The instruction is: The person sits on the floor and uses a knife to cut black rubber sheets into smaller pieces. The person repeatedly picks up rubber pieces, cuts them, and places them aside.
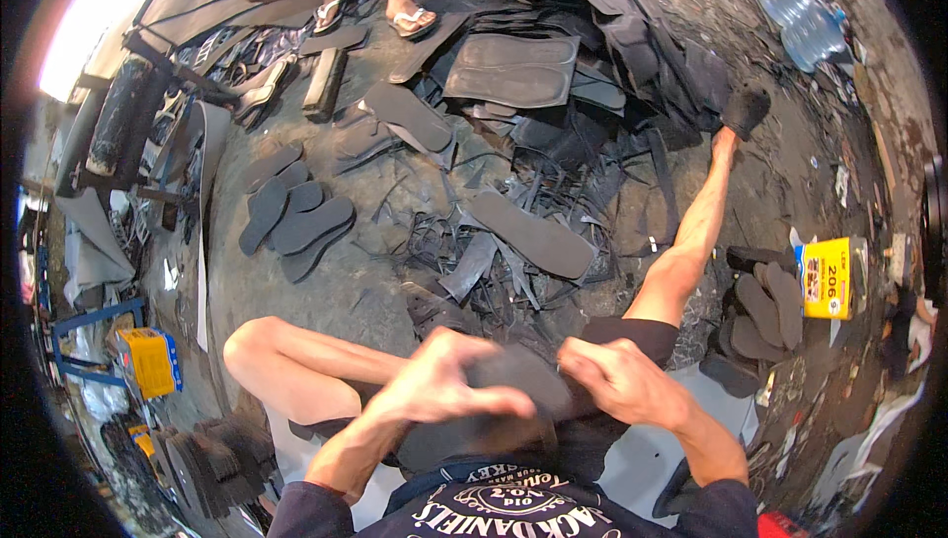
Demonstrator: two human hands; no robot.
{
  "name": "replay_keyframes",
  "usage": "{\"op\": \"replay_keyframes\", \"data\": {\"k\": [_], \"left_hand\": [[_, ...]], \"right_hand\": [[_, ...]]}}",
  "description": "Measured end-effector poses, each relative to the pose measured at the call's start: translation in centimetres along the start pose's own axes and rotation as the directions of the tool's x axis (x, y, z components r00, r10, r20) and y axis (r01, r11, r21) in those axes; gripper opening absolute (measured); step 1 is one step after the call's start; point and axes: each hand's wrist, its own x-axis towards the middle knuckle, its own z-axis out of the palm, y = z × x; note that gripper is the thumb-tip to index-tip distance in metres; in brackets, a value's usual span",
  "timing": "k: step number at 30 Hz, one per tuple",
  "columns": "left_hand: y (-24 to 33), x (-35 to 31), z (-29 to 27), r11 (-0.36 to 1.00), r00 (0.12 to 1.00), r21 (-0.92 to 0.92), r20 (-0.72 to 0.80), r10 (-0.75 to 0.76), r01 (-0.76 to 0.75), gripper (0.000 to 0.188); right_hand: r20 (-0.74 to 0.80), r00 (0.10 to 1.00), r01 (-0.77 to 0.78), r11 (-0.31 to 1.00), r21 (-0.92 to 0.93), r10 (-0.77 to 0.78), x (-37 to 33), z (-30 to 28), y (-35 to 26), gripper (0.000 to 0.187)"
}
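Note:
Over my lap is a dark foam sandal sole [523, 377], smeared by motion. My left hand [442, 380] is at its left side, with the thumb reaching across the sole and the fingers curled above. At the sole's right edge, my right hand [624, 380] is closed in a pinch; what lies inside the fingers is hidden. Beyond my lap, a cut dark sole [533, 234] lies on a heap of black foam offcuts [481, 267].
Several loose soles [316, 227] lie left of the offcuts. Stacked sheets [512, 69] stand beyond. Stacked soles [765, 311] and a yellow container [828, 278] are at right, another yellow container [150, 362] at left. Another person's sandaled foot [410, 20] is at the far side.

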Motion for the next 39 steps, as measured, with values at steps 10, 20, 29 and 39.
{"op": "replay_keyframes", "data": {"k": [10, 20, 29, 39], "left_hand": [[-2.7, -5.4, -6.1, 0.704, 0.164, -0.389, -0.916, -0.367, -0.594, 0.029], [-0.4, -3.5, 0.4, 0.46, 0.263, -0.513, -0.823, -0.503, -0.725, 0.035], [-0.6, -5.2, 2.4, 0.515, 0.241, -0.568, -0.787, -0.568, -0.641, 0.034], [-2.1, -6.7, 2.2, 0.5, 0.342, -0.616, -0.772, -0.535, -0.608, 0.028]], "right_hand": [[-0.105, 0.992, 0.0, 0.838, 0.545, 0.068, 5.8, 3.8, 1.0, 0.054], [-0.292, 0.949, 0.135, 0.99, 0.032, -0.12, 5.4, 13.1, -4.7, 0.034], [-0.285, 0.934, 0.221, 0.975, -0.02, -0.217, 5.0, 13.7, -3.4, 0.049], [-0.258, 0.94, 0.197, 0.973, -0.118, -0.222, 9.5, 13.4, -6.9, 0.039]]}}
